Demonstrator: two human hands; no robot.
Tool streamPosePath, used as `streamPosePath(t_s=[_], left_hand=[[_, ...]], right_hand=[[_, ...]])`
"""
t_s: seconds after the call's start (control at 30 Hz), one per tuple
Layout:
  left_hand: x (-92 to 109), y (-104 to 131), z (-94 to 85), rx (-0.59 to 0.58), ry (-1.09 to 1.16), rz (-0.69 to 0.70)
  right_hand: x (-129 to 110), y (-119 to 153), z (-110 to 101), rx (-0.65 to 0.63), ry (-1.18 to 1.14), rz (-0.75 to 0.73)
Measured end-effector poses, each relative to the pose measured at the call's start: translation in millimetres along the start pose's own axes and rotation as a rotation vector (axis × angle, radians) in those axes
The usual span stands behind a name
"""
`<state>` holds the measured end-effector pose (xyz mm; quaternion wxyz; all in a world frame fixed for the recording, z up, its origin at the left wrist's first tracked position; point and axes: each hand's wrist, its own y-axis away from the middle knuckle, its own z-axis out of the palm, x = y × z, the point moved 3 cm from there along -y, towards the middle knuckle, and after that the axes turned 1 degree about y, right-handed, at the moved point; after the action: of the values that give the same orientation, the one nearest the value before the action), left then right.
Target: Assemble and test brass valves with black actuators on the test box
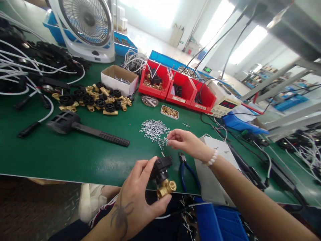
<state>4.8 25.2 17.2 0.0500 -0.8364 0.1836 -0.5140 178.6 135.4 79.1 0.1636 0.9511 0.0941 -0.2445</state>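
Note:
In my left hand (pixel 136 190) is a brass valve with a black plastic top (pixel 165 187), gripped between thumb and fingers above the table's front edge. My right hand (pixel 184 142) reaches to the near right side of a loose pile of silver R-shaped clips (pixel 153 129). Its fingertips are pinched together at a few clips; which of them it grips is hard to make out. Below that hand lie blue-handled cutting pliers (pixel 184 167). One stray clip (pixel 186 125) rests apart from the pile.
A black mallet (pixel 82 129) lies to the left, in front of several brass valve bodies (pixel 100 98). Farther back stand a white fan (pixel 87 30), a cardboard box (pixel 120 80) and red bins (pixel 179 88). A grey metal box (pixel 213 180) sits at right beside cables.

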Motion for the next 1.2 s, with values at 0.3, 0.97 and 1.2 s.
streamPosePath(t_s=[0.3, 0.97, 1.2], left_hand=[[-2.7, 3.1, 0.3, 0.048, 0.077, -0.092], [41.9, 7.8, -21.1, 0.106, -0.035, 0.142], [43.8, 9.2, -21.8, 0.101, -0.048, 0.148]], right_hand=[[-18.7, 60.5, -9.2, 0.128, -0.611, -0.069], [-67.5, 119.8, -5.2, 0.409, -0.102, -0.36], [-68.0, 119.3, -5.6, 0.372, -0.056, -0.364]])
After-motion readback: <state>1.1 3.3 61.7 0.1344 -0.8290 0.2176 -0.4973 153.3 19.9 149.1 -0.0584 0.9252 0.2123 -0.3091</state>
